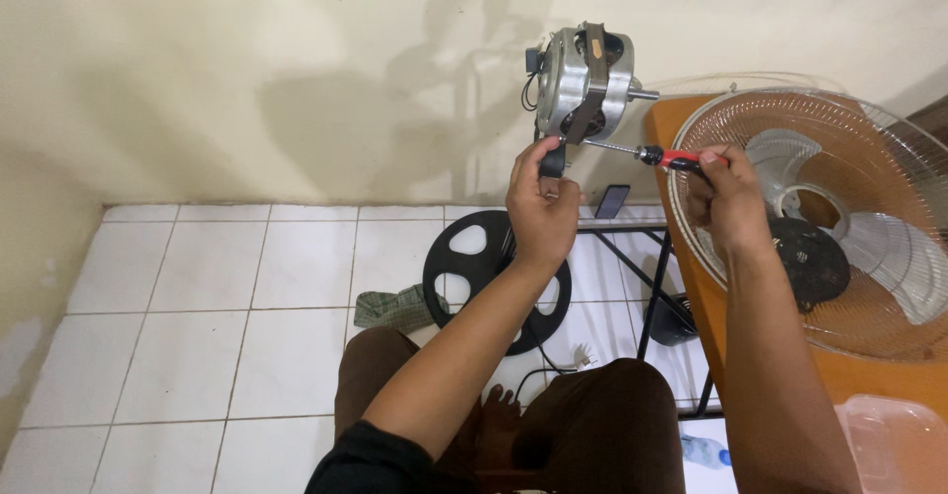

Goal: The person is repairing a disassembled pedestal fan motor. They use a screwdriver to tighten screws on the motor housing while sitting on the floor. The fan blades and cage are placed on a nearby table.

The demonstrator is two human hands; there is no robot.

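Observation:
My left hand [541,205] is raised in front of the wall and grips the black lower mount of a silver fan motor [585,81], holding it upright at head height. A brown strap runs across the motor and a short shaft sticks out on its right. My right hand [723,198] holds a screwdriver [660,157] with a red and black handle. Its metal shank points left and its tip touches the lower part of the motor housing.
A fan guard with translucent blades [829,222] lies on an orange table [736,336] at the right. A black round fan base [479,275], a green cloth [390,308], a phone [612,200] and a power plug [585,358] lie on the white tiled floor. A clear plastic box [894,445] is bottom right.

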